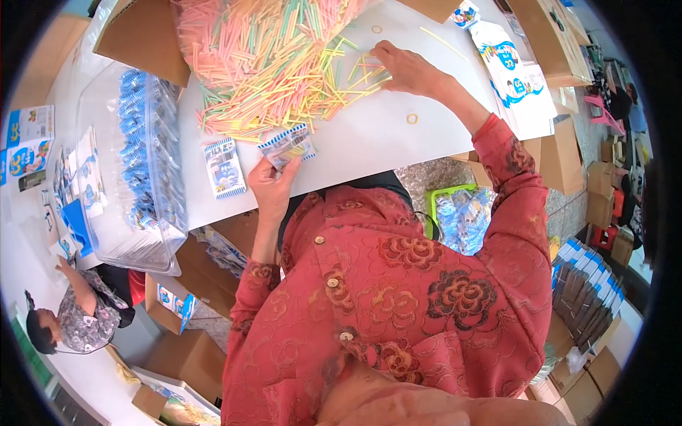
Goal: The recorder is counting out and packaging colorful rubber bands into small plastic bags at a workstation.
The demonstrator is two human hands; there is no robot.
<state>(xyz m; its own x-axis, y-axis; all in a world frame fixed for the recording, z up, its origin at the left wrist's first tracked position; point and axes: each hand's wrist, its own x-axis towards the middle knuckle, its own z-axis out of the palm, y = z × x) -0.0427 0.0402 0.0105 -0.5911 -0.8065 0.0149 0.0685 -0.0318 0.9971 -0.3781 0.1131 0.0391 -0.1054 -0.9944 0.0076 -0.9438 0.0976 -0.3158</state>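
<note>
My left hand pinches a small blue-and-white packet at the table's near edge, between thumb and fingers. Yellowish and pinkish colours show on the packet's face. A second small packet lies flat just left of it. Beyond them spreads a big heap of thin pastel sticks, pink, yellow and green. At the heap's right edge my right hand rests with curved fingers apart, its fingertips at several loose sticks. Whether any stick is gripped there is hard to see.
A clear plastic bin with rows of blue packets stands at left. Rubber bands lie on the white table. Printed bags lie at right, beside cardboard boxes. A green basket stands below. Another person is at lower left.
</note>
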